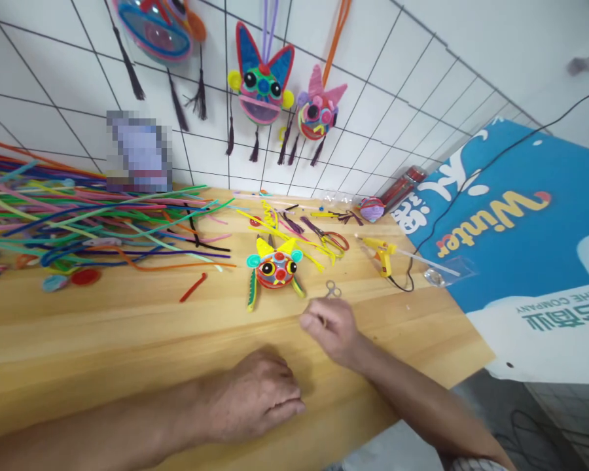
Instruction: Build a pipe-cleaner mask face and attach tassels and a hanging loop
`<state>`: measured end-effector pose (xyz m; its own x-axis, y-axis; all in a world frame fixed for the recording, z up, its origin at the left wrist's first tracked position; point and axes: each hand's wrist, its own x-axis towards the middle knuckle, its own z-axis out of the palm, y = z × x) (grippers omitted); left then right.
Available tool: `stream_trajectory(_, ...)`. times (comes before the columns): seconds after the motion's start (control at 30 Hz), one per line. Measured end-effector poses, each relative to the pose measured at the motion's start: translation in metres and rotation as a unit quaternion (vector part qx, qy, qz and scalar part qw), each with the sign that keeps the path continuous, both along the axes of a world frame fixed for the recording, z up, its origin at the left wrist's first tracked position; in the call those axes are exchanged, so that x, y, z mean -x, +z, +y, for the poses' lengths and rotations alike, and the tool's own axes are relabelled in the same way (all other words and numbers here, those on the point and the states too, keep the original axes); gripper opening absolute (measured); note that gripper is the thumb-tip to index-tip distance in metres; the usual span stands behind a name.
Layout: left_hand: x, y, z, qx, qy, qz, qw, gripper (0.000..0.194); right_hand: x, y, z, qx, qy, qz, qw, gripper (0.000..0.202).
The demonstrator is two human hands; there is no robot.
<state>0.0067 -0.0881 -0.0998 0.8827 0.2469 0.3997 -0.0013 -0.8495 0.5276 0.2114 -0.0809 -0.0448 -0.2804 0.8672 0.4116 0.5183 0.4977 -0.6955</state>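
Note:
My left hand (261,397) lies palm down on the wooden table, its fingers curled in and closed, with nothing showing in it. Farther right, my right hand (334,329) is closed in a loose fist; whatever it may hold is hidden. Just beyond my right hand are the handles of small scissors (332,289). A colourful animal-face ornament (276,269), with yellow ears, round eyes and green-and-yellow side strips, stands in front of both hands, touched by neither. Left of it lies a short red pipe cleaner piece (193,288).
Many pipe cleaners (103,222) are heaped at the left. Orange-handled scissors (336,242), a yellow glue gun (383,256) with its cord, and a red bottle (403,186) are toward the right. Finished ornaments (262,91) hang on the wall grid. A blue board (500,216) borders the table.

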Motion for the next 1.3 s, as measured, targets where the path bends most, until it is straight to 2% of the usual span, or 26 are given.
stream_trajectory(0.17, 0.000, -0.004, 0.000, -0.003, 0.000, 0.000, 1.000, 0.035, -0.050, 0.036, 0.051, -0.032, -0.185, -0.032, 0.982, 0.036)
stream_trajectory(0.27, 0.000, -0.006, 0.000, -0.005, -0.003, 0.003, 1.000, 0.033, -0.081, 0.042, 0.099, -0.024, -0.271, -0.101, 0.957, 0.040)
stream_trajectory(0.33, -0.001, -0.007, 0.000, -0.008, -0.002, 0.005, 1.000, 0.033, -0.096, 0.040, 0.131, 0.013, -0.318, -0.177, 0.931, 0.036)
stream_trajectory(0.4, -0.002, -0.007, 0.000, -0.011, 0.001, 0.008, 1.000, 0.033, -0.105, 0.036, 0.159, 0.055, -0.339, -0.245, 0.907, 0.032)
stream_trajectory(0.6, -0.002, -0.003, -0.001, -0.012, 0.004, 0.012, 1.000, 0.033, -0.100, 0.015, 0.211, 0.111, -0.324, -0.318, 0.884, 0.023)
stream_trajectory(0.87, -0.003, -0.001, -0.001, 0.001, -0.002, 0.009, 1.000, 0.030, -0.076, -0.003, 0.244, 0.156, -0.302, -0.362, 0.868, 0.028)
stream_trajectory(1.07, -0.002, -0.001, -0.001, -0.002, -0.004, 0.012, 1.000, 0.030, -0.069, -0.012, 0.248, 0.149, -0.311, -0.315, 0.884, 0.014)
stream_trajectory(1.17, -0.002, -0.001, -0.001, -0.005, -0.006, 0.008, 1.000, 0.030, -0.076, -0.006, 0.244, 0.124, -0.331, -0.259, 0.899, 0.015)
stream_trajectory(1.3, -0.001, -0.002, -0.001, -0.006, 0.000, 0.006, 1.000, 0.032, -0.089, 0.014, 0.230, 0.105, -0.337, -0.166, 0.921, 0.018)
